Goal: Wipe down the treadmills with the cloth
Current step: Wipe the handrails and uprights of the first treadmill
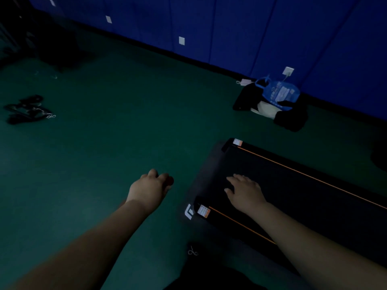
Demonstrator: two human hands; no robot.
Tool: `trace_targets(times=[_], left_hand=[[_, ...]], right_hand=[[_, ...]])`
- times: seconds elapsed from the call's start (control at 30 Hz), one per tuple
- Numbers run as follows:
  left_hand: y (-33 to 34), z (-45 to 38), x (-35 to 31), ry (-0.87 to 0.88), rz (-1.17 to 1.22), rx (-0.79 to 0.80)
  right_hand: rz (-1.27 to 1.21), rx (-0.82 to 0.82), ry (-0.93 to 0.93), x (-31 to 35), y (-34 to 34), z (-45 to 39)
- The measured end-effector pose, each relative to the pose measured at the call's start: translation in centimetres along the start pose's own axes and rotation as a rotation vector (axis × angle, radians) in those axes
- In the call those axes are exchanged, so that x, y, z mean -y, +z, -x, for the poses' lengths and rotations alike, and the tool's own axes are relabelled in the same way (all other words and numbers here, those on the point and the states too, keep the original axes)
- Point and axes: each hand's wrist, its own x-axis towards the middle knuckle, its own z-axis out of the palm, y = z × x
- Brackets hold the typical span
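A flat black treadmill (303,197) with two orange lines along its belt lies on the green floor at the right. My right hand (245,192) rests palm down on the belt near its end, fingers spread. The dim light shows no cloth under it. My left hand (149,190) hovers over the bare floor to the left of the treadmill. Its fingers are curled, with a small red thing (170,181) at the fingertips. What the red thing is cannot be told.
A blue bag on dark and white clothing (274,101) sits against the blue padded wall (230,28), below a socket with a plugged cable (288,71). Dark straps with metal clips (29,109) lie on the floor at the left. A white mark (188,211) is at the treadmill's corner.
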Motion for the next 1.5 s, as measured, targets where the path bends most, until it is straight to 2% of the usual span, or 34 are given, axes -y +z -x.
trace_targets(times=[0.3, 0.57, 0.7, 0.87, 1.03, 1.5], left_hand=[[-4.3, -10.5, 10.5, -0.034, 0.055, -0.036], [-9.7, -23.6, 19.7, 0.146, 0.015, -0.060], [-12.0, -30.6, 21.3, 0.266, -0.010, -0.035], [-13.0, -39.2, 19.2, 0.383, 0.023, 0.055], [-13.1, -48.4, 14.0, 0.483, -0.005, 0.083], [-17.7, -70.4, -1.0, 0.723, -0.158, 0.082]], right_hand=[[-0.018, -0.041, -0.007, 9.7, -4.2, -12.2], [-0.101, -0.131, 0.205, 16.6, -6.0, -21.1], [-0.171, -0.168, 0.335, 17.6, -7.4, -23.6], [-0.248, -0.228, 0.514, 15.6, -9.4, -26.2], [-0.308, -0.269, 0.648, 11.8, -12.2, -30.8], [-0.363, -0.361, 0.833, 0.8, -25.2, -44.7]])
